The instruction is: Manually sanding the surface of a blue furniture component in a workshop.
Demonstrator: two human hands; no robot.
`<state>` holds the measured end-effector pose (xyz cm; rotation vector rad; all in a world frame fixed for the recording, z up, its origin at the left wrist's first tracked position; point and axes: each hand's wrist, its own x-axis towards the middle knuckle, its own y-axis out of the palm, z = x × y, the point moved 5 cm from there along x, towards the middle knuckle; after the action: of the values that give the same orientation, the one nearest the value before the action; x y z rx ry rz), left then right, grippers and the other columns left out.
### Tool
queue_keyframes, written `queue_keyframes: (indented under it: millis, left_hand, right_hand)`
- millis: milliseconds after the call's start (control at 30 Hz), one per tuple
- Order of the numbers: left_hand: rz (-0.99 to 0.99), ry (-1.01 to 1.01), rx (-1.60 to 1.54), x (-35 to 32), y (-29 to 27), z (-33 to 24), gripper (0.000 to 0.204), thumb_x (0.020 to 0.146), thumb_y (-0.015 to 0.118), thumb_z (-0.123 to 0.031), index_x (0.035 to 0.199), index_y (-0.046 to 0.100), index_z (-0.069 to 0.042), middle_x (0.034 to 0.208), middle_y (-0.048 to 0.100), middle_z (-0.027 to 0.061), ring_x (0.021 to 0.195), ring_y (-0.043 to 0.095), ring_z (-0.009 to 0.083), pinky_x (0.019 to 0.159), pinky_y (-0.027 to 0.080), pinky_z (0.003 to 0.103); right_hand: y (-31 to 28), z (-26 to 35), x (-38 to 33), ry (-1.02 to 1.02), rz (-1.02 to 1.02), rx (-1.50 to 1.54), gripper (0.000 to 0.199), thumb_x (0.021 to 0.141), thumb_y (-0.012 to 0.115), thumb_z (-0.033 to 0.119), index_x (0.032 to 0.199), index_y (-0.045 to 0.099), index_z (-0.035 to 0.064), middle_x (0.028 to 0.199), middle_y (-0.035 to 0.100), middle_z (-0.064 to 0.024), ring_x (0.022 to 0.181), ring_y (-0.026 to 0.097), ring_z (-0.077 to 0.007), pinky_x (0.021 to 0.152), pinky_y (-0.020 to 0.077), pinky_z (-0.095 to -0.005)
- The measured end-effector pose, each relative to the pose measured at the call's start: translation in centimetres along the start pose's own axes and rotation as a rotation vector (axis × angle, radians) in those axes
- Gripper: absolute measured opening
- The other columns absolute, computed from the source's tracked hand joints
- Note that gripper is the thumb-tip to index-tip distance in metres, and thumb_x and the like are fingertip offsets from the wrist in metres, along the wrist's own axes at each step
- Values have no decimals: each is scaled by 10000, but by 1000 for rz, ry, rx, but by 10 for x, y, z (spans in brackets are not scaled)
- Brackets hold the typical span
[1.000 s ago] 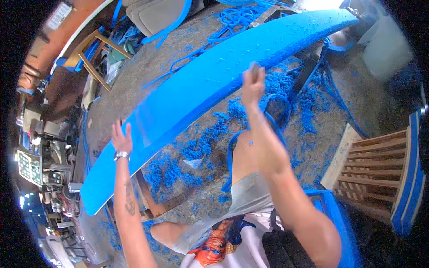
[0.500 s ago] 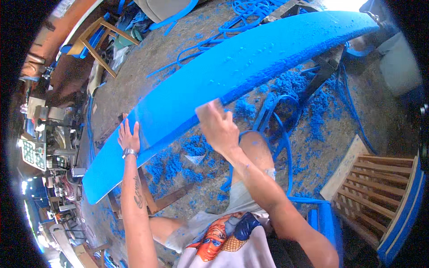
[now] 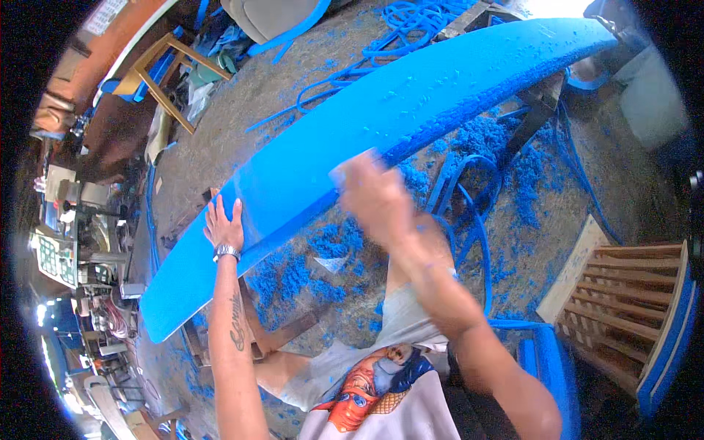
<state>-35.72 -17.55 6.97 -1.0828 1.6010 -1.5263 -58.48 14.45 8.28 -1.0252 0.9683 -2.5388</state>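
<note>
A long blue surfboard lies tilted across the view on wooden supports, with foam crumbs on its top and along its near edge. My left hand, with a watch at the wrist, rests open and flat on the lower left part of the board. My right hand is blurred by motion at the board's near edge. Its fingers are closed round a pale, flat sanding block, which meets the edge; the block's far side is hard to make out.
Blue shavings and long blue strips litter the floor under and beyond the board. A slatted wooden rack stands at the right. A wooden frame leans at the far left, near a cluttered shelf.
My right hand has moved slightly right along the board's near edge with the sanding block. My left hand stays flat on the board; the whole view has shifted slightly.
</note>
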Motion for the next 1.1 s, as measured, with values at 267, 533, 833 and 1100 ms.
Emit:
queue_keyframes:
  millis: [267, 533, 833, 1100]
  left_hand:
    - [-11, 15, -5, 1, 1, -4, 802, 883, 388, -720, 1509, 308, -225, 1592, 214, 105, 1460, 197, 317, 1150, 113, 581]
    - [-19, 40, -10, 1, 2, -2, 786, 893, 367, -714, 1507, 313, -226, 1589, 223, 106, 1458, 199, 324, 1156, 130, 563]
    - [-29, 41, -27, 1, 3, -2, 780, 891, 380, -709, 1500, 327, -225, 1585, 234, 106, 1454, 212, 327, 1157, 126, 564]
    - [-24, 13, -36, 2, 1, -3, 789, 878, 420, -705, 1497, 335, -223, 1588, 228, 103, 1463, 194, 315, 1155, 124, 564]
  right_hand:
    - [23, 18, -26, 98, -182, 233, 303, 854, 645, 202, 1153, 598, 179, 1116, 623, -85, 825, 601, -337, 694, 514, -422]
    - [6, -116, 12, 779, -721, 835, 666, 937, 598, 307, 1451, 304, 3, 1321, 511, -168, 1125, 530, -261, 968, 423, -397]
    - [46, -53, -32, 484, -506, 1257, 668, 969, 554, 318, 1468, 247, -4, 1442, 410, -168, 1277, 435, -284, 1064, 343, -386]
    - [60, -28, -18, 550, -483, 1196, 522, 957, 590, 255, 1361, 370, 11, 1182, 543, -125, 993, 524, -190, 866, 452, -326]
